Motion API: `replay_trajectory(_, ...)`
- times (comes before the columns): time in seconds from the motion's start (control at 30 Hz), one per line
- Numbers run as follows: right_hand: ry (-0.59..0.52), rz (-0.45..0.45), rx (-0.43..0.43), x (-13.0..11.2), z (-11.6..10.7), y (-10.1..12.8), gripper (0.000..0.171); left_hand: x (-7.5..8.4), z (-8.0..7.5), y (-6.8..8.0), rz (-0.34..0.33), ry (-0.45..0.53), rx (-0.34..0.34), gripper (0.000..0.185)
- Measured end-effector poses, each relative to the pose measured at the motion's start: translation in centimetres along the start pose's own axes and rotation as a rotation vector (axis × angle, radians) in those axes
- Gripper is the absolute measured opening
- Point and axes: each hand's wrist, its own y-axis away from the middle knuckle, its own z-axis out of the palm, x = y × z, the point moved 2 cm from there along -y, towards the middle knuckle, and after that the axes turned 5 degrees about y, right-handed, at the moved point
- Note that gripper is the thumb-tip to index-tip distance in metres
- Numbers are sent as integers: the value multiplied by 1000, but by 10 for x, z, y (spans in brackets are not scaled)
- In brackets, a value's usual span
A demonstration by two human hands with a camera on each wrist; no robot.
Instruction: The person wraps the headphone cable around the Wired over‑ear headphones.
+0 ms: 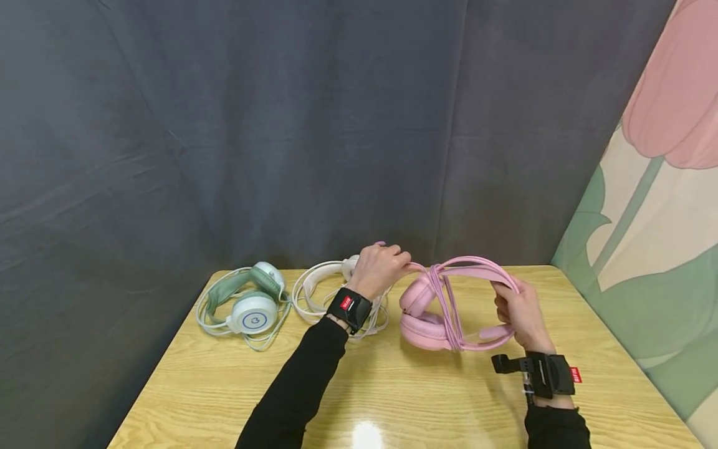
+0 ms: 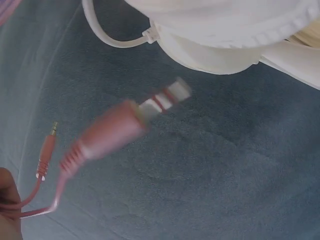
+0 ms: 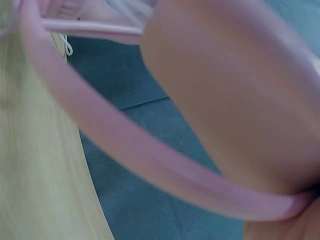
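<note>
Here your right hand (image 1: 521, 315) grips the headband of the pink headphones (image 1: 443, 312) lying on the wooden table (image 1: 392, 399), apparently steadying them, while your left hand (image 1: 378, 269) pinches their pink cable (image 1: 449, 305), already looped around the band.

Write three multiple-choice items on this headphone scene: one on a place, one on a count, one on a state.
1. Where does the green headset lie?
A. leftmost on the table
B. between the two others
C. in the right hand

2. How many headsets are on or over the table?
A. two
B. three
C. four

3. How is the pink cable?
A. stretched flat across the table
B. wound round the pink headset
C. plugged into a socket

Answers:
1 A: it lies left of the white headset.
2 B: green, white and the pink headset.
3 B: loops cross its band; the left hand grips the cable's end, the right hand the band.
</note>
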Motion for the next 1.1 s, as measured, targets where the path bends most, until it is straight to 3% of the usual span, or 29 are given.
replay_trajectory(0.2, 14, -39, -102, 2, 2, 2, 28, 0, 4, 1, 21, 52, -88, 22)
replay_trajectory(0.3, -12, -67, -137, 3, 3, 1, 28, -1, 4, -1, 4, 70, -92, 22)
replay_trajectory(0.43, -122, -118, -218, 4, 1, 0, 29, -3, 4, -2, -40, 85, -96, 24)
replay_trajectory(0.63, -334, -186, -419, 4, -1, -1, 33, -6, 8, -1, -86, 128, -154, 15)
replay_trajectory(0.73, -382, -183, -476, 4, -1, -2, 37, -6, 12, -2, -95, 164, -196, 20)
replay_trajectory(0.83, -420, -197, -519, 4, -1, -2, 43, -8, 15, -2, -109, 193, -190, 17)
replay_trajectory(0.97, -535, -260, -618, 5, -1, -3, 50, -14, 18, -1, -204, 297, -157, 23)
replay_trajectory(1.1, -660, -292, -719, 7, -2, -4, 55, -20, 21, 4, -284, 441, -177, 27)
